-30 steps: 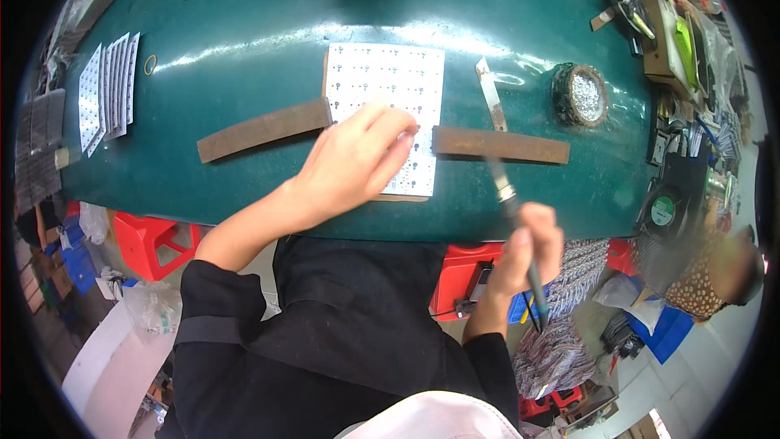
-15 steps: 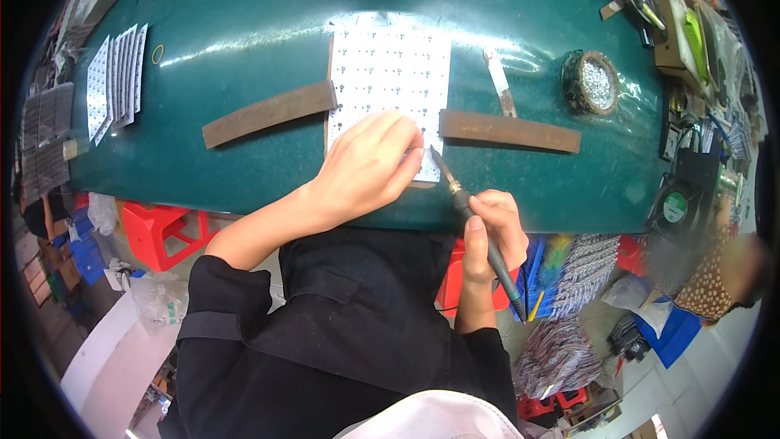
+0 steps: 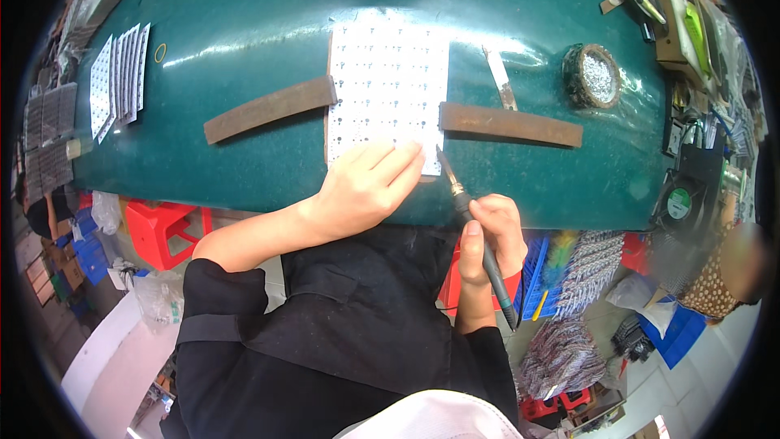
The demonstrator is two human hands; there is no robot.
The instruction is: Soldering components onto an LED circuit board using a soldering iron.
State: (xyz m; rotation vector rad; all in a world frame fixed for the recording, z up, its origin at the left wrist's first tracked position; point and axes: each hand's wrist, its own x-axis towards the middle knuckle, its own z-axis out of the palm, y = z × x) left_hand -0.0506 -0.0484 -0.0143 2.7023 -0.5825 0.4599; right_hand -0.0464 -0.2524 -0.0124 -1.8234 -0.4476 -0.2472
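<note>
A white circuit board panel [image 3: 390, 65] with rows of small dark marks lies on the green table, a brown backing edge showing along its left side. My left hand [image 3: 370, 183] rests over the panel's near part, thumb and fingertips drawn together by its right side; whatever they pinch is too small to make out. Gripped like a pen in my right hand [image 3: 497, 232] is a soldering iron [image 3: 487, 256], its tip at the panel's near right edge, close to my left fingertips.
Two brown bars [image 3: 272, 110] [image 3: 512, 124] flank the panel. Behind the right one lies a metal strip [image 3: 499, 77]; further right stands a round tin [image 3: 597, 77] of silvery material. Several white panels [image 3: 118, 77] stand at left beside a rubber band [image 3: 160, 53]. Tools and boxes [image 3: 674, 41] crowd the right edge.
My left hand has drawn slightly toward me and its knuckles sit lower, uncovering more of the panel. The iron's tip has shifted a little to the right.
</note>
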